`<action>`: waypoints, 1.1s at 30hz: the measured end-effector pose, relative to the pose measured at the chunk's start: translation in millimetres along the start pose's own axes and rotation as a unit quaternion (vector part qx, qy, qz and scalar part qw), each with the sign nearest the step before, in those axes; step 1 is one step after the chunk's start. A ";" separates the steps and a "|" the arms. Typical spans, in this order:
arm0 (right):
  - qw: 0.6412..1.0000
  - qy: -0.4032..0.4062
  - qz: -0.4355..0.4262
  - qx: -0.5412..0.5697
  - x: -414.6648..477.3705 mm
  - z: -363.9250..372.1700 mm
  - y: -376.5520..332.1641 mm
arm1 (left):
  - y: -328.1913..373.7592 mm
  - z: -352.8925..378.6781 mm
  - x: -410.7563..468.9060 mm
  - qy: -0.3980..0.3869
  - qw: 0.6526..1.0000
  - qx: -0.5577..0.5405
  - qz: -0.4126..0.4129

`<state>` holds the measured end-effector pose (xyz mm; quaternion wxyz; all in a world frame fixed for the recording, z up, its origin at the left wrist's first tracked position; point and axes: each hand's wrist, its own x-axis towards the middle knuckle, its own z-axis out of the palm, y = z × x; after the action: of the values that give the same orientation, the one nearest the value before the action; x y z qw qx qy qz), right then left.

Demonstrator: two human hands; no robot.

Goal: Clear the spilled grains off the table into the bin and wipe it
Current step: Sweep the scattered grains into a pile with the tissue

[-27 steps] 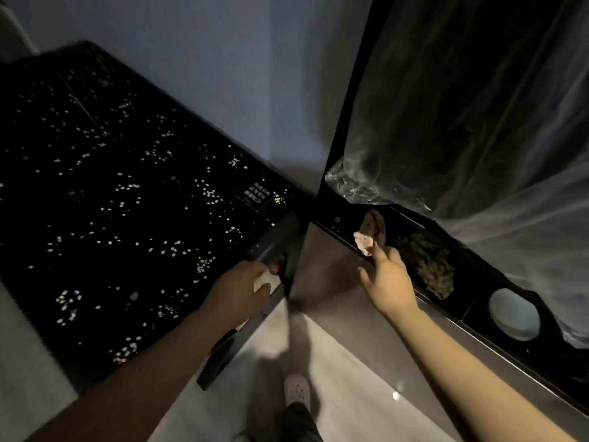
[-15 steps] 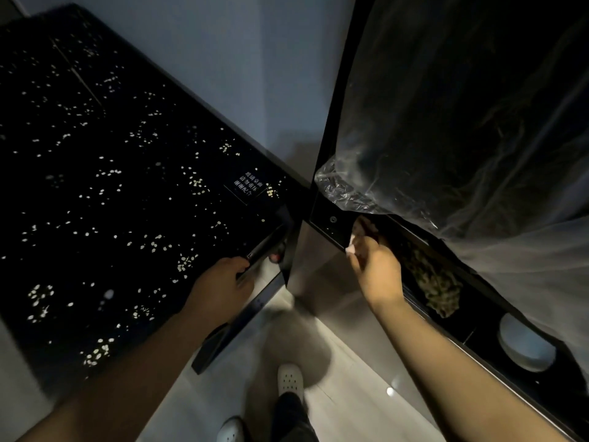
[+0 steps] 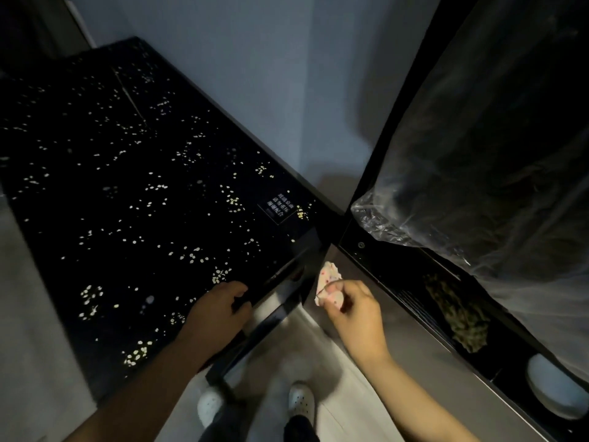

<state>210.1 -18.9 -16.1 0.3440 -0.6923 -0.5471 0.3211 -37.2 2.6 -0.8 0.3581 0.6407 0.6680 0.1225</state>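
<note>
Grains (image 3: pixel 220 275) lie just beyond the left hand (image 3: pixel 220 309), grip unclear; right hand (image 3: pixel 357 314) pinches cloth (image 3: pixel 329 277).

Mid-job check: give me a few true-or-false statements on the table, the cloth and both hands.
1. Pale grains lie scattered over the black table. True.
2. The right hand pinches a small white pink-spotted cloth. True.
3. That cloth lies flat on the table. False: it is held off the table, beside its near corner.
4. The left hand is raised above the table's far end. False: it is at the table's near edge.
</note>
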 end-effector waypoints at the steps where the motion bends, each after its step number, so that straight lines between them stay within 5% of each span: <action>1: 1.000 0.003 0.013 0.013 2.7 6.8 -6.2 | -6.0 -7.2 0.9 0.004 1.000 0.002 0.000; 15: 0.985 0.109 0.122 0.059 54.4 102.6 -49.6 | -92.8 -84.7 61.9 -0.022 0.998 0.036 0.049; 21: 0.965 0.227 0.135 0.003 91.6 99.9 -41.2 | -80.7 -86.3 95.0 -0.050 0.992 0.077 0.083; 33: 0.942 0.309 0.130 -0.012 164.6 116.5 -26.4 | -29.6 -63.3 181.5 -0.052 0.981 0.130 0.131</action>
<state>132.4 161.1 -70.4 0.4432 -0.8266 -0.3230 0.1264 -86.1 188.1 -32.4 0.2863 0.7695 0.5689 0.0470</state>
